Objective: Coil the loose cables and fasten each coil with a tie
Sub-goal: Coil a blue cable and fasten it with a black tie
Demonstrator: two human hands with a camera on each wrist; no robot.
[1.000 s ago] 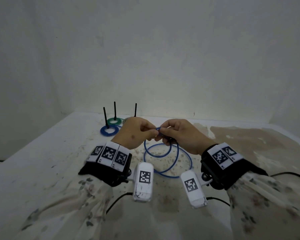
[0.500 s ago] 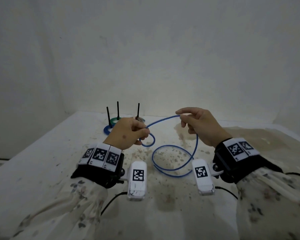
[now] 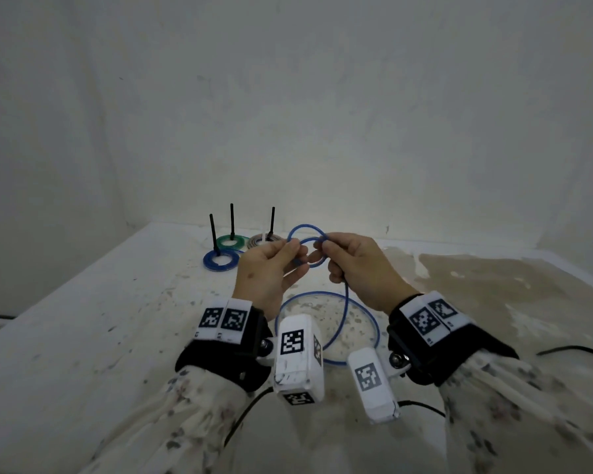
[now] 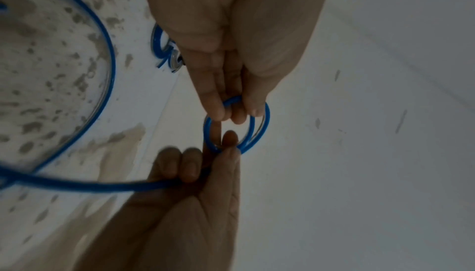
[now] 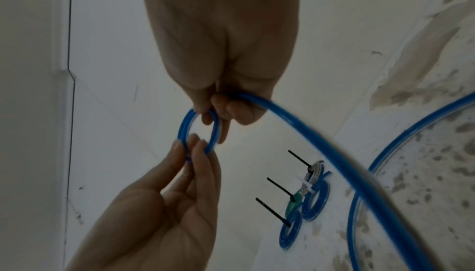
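A bare, makeshift work corner: plain whitish walls (image 3: pixel 322 114) meet at eleven o'clock behind a stained, speckled white desk (image 3: pixel 100 319); its precise kind cannot be told.

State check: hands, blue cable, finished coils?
left hand: pinching the small loops
right hand: gripping the cable, laying a turn on
blue cable: partly coiled, untied, slack on the table
finished coils: flat on the table, tied, tie tails upright

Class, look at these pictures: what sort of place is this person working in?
Probably a bare workshop corner: plain white walls, a stained white table, and finished cable coils fastened with ties at its far end.
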